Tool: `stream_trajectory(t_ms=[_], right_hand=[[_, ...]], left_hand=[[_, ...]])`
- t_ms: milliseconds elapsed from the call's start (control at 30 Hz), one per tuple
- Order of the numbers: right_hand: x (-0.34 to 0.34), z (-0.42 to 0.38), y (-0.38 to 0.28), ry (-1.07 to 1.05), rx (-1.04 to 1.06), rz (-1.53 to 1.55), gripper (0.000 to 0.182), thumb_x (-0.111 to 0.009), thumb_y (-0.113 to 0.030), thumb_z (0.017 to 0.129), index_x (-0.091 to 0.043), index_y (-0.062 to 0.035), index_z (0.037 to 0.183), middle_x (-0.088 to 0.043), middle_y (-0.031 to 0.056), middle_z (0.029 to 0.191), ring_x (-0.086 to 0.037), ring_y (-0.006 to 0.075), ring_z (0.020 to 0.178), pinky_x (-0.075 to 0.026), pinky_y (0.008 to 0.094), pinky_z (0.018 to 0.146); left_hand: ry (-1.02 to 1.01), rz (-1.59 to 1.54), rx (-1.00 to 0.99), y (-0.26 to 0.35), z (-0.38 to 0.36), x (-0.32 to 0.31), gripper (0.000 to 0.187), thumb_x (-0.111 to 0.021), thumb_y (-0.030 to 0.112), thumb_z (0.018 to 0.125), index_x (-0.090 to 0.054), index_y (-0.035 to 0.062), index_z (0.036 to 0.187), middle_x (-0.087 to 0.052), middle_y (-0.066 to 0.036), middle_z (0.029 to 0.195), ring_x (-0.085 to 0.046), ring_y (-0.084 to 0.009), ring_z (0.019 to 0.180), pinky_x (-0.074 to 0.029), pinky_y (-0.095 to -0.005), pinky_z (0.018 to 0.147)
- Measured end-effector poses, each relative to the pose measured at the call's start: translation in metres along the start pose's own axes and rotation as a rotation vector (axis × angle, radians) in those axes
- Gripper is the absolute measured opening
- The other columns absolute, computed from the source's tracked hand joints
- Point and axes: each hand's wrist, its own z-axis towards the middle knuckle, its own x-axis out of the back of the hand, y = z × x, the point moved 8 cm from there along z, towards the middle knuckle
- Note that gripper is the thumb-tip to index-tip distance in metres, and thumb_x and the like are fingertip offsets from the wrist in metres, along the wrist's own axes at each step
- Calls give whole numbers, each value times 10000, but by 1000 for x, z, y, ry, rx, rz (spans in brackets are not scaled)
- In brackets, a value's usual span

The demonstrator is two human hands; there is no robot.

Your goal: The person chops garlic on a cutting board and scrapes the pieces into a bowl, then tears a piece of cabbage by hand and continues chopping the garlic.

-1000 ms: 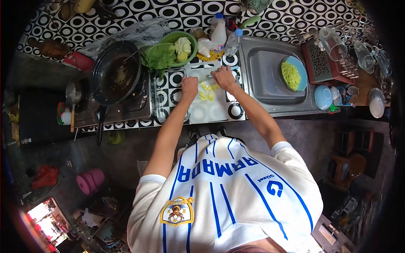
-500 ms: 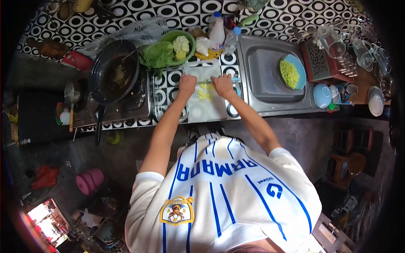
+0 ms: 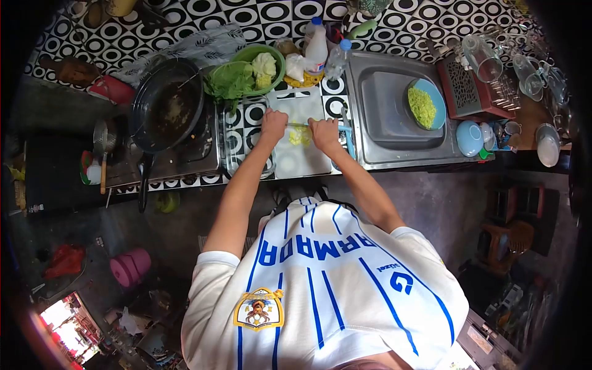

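Note:
On a pale, translucent cutting board lie small yellow-green chopped vegetable pieces, probably cabbage. A thin knife spans the gap between my two hands just above them. My right hand is closed around its handle end, where light blue shows past the fist. My left hand is closed at the opposite end of the blade; its fingers hide the tip. A light blue strip shows at the board's right side. Behind the board, a green bowl holds leafy greens and a cut cabbage.
A dark wok sits on the stove at left, its handle pointing toward me. At right is a steel sink, with a blue bowl of shredded greens. Bottles stand behind the board; glasses fill the far right.
My right hand has tilted and shifted slightly toward me, and the blue handle end has dropped with it. My left hand stays almost in place.

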Motion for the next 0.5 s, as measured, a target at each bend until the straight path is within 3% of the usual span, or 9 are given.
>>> stream_trajectory(t_ms=[167,333,433,500], right_hand=[[-6,-15,-5,-104,-79,40,240,-498,-250,980,-624,-185,1174,-709,105,871,-679,331,867,-433,537,831],[-8,-17,-7,-63,-98,34,228,-504,-265,980,-625,-176,1151,-712,102,880,-685,316,871,-447,540,809],[6,-21,2,-28,-113,56,212,-501,-256,980,-623,-170,1130,-711,112,850,-687,329,850,-452,516,808],[14,-33,10,-29,-161,100,190,-493,-226,979,-622,-168,1107,-712,111,849,-688,335,859,-445,493,842]], left_hand=[[-6,14,-2,1,-2,-3,37,-761,149,764,-752,126,792,-721,-126,850,-679,-292,900,-463,-372,922],[-12,-4,-30,4,-11,-6,59,-754,115,757,-750,119,815,-725,-123,840,-681,-301,914,-482,-382,906],[2,-393,61,6,-21,3,217,-745,46,751,-733,83,964,-721,-148,961,-656,-331,1014,-480,-402,945],[282,-611,31,14,-40,27,391,-738,11,739,-677,69,1121,-670,-187,1121,-606,-361,1121,-440,-417,1017]])
